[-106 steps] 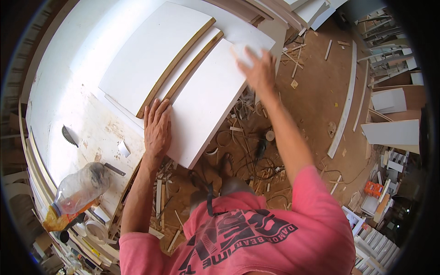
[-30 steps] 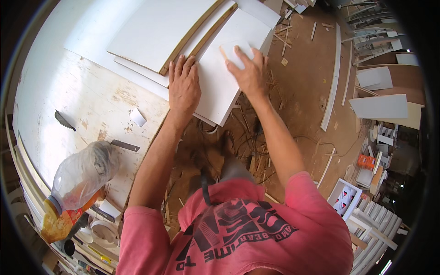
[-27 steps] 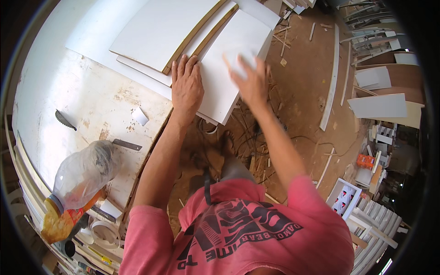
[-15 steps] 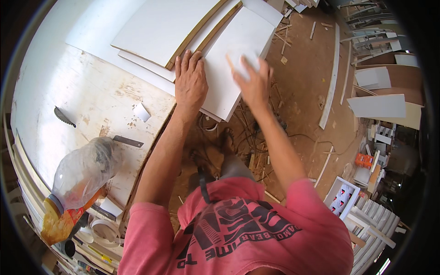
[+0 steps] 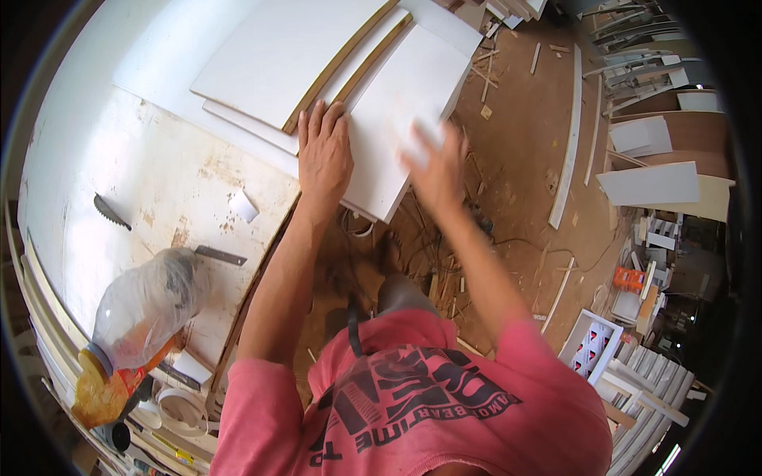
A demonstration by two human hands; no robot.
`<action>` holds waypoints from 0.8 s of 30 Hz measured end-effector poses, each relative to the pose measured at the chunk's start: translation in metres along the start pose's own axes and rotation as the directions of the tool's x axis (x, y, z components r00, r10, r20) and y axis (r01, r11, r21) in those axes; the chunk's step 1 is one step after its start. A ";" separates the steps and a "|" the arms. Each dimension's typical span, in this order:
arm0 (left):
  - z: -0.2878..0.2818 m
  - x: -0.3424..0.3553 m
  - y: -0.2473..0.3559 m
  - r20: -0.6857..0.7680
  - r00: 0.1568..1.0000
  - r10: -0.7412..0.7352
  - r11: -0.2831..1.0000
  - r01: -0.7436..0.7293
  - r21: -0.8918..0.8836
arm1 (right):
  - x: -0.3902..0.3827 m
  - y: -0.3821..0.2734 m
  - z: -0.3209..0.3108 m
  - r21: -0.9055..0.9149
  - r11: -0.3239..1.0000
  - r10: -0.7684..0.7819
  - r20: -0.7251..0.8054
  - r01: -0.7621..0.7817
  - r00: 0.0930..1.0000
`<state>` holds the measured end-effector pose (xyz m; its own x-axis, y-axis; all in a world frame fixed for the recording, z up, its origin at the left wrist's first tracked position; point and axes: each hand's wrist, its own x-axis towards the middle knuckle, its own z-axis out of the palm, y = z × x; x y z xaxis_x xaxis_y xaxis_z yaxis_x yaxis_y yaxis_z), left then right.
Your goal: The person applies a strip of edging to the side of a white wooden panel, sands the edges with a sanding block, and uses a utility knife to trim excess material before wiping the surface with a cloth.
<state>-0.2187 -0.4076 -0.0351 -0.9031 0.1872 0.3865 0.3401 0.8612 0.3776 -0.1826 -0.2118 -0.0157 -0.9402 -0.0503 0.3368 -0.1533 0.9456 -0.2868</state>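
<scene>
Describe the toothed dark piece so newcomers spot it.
Find the worn white worktable at left, with a clear bottle near its lower end. Above that in the picture, the dark piece has a curved, toothed edge, unlike the straight dark strip.

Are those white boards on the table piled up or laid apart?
Piled up, but staggered: the top board overlaps the lower boards, leaving two brown edges showing.

Near on my left I see a clear bottle (image 5: 144, 311), a dark strip (image 5: 221, 255) just beside it; farther off lie a toothed blade (image 5: 110, 212) and a white scrap (image 5: 243, 206). Right of me are a long pale board (image 5: 570, 139), an orange box (image 5: 629, 278) and, nearer, a white frame (image 5: 613, 347).
</scene>
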 end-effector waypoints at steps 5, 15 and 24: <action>-0.003 -0.001 -0.004 0.015 1.000 -0.006 1.000 0.005 0.028 | -0.023 -0.012 -0.013 0.096 0.986 -0.141 0.038 0.136 0.989; -0.011 0.007 0.013 0.135 0.987 -0.091 0.992 0.078 0.096 | 0.039 0.037 0.013 0.217 0.968 -0.150 0.106 0.124 0.983; -0.013 0.016 0.019 0.175 0.982 -0.073 0.992 0.055 0.110 | 0.194 0.139 0.019 0.053 0.999 -0.010 -0.084 0.014 0.996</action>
<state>-0.2237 -0.3945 -0.0107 -0.9575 0.2033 0.2045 0.2594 0.9171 0.3029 -0.3921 -0.0965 -0.0066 -0.9097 -0.0322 0.4141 -0.1824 0.9266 -0.3288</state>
